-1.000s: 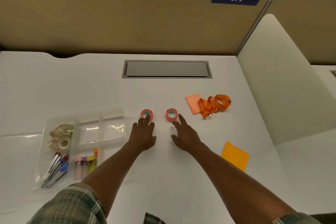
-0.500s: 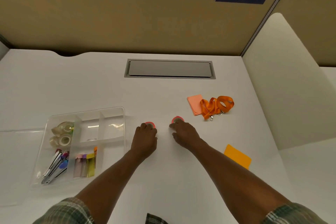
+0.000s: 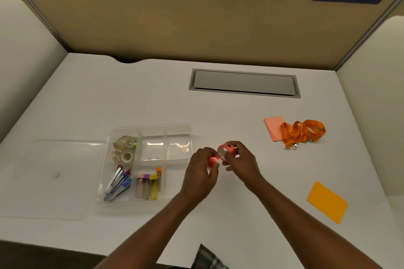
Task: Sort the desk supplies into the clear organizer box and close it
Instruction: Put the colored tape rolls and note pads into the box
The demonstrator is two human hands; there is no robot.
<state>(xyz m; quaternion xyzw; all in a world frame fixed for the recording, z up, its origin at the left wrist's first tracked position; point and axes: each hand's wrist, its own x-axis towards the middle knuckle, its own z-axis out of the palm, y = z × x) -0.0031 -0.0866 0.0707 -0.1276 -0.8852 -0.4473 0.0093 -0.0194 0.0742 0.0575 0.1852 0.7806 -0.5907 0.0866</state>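
Note:
Two pink tape rolls are lifted off the white desk, side by side between my hands. My left hand (image 3: 202,169) grips the left pink roll (image 3: 213,160). My right hand (image 3: 242,162) holds the right pink roll (image 3: 227,150), its hole facing me. The clear organizer box (image 3: 178,128) lies open just left of my hands. It holds clear tape rolls (image 3: 124,149), staplers and pens (image 3: 118,183) and sticky flags (image 3: 148,184). Two back compartments look bare. The box's clear lid (image 3: 61,179) lies flat at its left.
An orange lanyard (image 3: 302,132) lies on a pink sticky pad (image 3: 273,126) at the right. An orange sticky pad (image 3: 326,202) lies near the right front. A grey cable hatch (image 3: 243,83) sits at the back, before the tan partition.
Both hands closed on the pink tape rolls, lifted them off the desk and brought them together. The view shifted left, so the box now appears nearer the middle.

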